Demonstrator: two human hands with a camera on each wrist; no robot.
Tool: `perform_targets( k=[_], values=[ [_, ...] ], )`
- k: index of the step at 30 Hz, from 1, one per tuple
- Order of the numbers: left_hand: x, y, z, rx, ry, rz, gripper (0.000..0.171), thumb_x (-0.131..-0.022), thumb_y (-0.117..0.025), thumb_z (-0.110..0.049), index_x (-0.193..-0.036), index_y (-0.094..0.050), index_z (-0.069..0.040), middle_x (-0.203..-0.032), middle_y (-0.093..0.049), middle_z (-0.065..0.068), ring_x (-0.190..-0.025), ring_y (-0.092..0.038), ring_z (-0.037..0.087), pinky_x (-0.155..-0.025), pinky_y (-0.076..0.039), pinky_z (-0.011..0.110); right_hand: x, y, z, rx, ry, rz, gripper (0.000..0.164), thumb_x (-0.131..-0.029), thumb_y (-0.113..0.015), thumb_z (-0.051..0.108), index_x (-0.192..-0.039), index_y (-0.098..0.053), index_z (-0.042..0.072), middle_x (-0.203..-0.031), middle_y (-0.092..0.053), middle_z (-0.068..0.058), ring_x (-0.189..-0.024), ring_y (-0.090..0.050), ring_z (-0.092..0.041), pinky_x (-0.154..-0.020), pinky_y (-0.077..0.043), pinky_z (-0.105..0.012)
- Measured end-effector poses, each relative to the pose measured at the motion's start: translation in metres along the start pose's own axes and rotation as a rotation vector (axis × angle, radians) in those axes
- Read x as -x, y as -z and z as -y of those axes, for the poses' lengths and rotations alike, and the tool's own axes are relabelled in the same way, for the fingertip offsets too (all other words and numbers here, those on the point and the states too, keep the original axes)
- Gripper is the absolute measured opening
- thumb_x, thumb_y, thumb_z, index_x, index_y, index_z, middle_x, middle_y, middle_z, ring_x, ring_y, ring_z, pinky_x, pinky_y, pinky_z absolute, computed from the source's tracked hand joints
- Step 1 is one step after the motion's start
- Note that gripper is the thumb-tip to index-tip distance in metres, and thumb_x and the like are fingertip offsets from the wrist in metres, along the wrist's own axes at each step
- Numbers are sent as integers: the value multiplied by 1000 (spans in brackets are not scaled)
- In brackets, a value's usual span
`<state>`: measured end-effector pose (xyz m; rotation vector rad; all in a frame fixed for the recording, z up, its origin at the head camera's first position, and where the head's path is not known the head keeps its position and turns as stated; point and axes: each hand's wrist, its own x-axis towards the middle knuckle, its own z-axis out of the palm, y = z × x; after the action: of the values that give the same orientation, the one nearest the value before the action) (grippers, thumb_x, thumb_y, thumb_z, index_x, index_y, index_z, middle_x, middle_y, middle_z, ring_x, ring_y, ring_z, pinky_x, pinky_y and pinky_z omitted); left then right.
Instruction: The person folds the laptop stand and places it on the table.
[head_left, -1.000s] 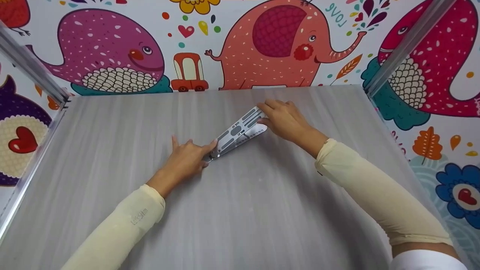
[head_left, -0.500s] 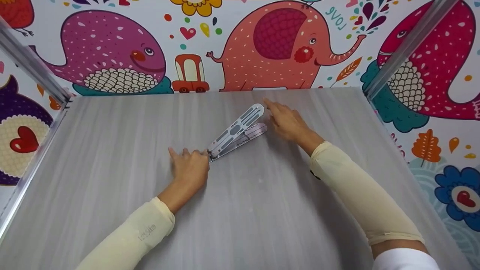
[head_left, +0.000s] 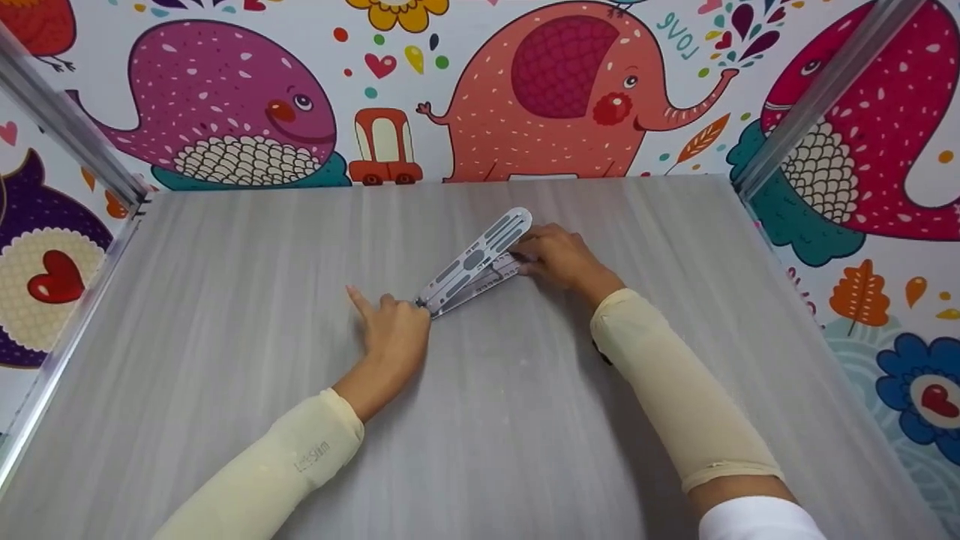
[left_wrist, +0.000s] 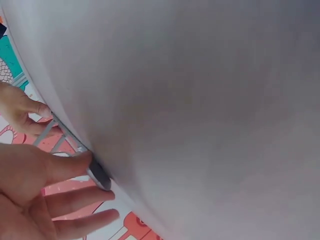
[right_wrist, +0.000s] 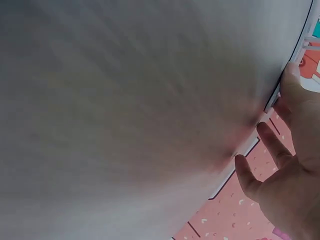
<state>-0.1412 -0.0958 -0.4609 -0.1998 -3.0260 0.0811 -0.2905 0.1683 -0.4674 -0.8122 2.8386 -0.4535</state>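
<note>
A silver folding laptop stand (head_left: 474, 259) with grey pads lies diagonally on the table, its two long arms spread in a narrow V. My left hand (head_left: 397, 337) is at the hinged near-left end. In the left wrist view, its thumb and fingers pinch the stand's dark tip (left_wrist: 100, 175), while the other fingers reach out straight. At the far-right end, my right hand (head_left: 561, 259) pinches the lower arm between thumb and fingers. The upper arm's rounded tip stands free above that hand. In the right wrist view, the thumb lies along the stand's edge (right_wrist: 272, 97).
The grey wood-grain table (head_left: 510, 420) reaches back to a wall (head_left: 390, 90) printed with cartoon animals. Metal posts (head_left: 832, 97) rise at both back corners, and a metal rail (head_left: 64, 352) runs along the left side.
My right hand has let go of the upper arm, drawn back, and come down to pinch the lower arm. The left hand has shifted around the hinged end, its thumb now hidden from the head view.
</note>
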Motion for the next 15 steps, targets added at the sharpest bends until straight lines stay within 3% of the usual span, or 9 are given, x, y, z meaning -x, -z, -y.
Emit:
perform_targets(
  k=[8,15],
  values=[
    [-3,-2,-3,13,19,-30,18,-89,-64,0,-86,-81,-7,-77,-74,14,-83,-65,34,-105,-17,88,-4,2,2,11,25,16,48,-94,-73,32,-140,-62,29,-140,-62,2,-128,-51,-23,-109,-44,-49],
    [-6,-2,-2,45,1,-21,18,-88,-66,1,-87,-81,-8,-77,-73,13,-82,-66,34,-105,-15,88,-6,4,2,-17,-7,44,51,-91,-75,30,-140,-60,29,-142,-62,3,-128,-51,-22,-112,-45,-44]
  ],
)
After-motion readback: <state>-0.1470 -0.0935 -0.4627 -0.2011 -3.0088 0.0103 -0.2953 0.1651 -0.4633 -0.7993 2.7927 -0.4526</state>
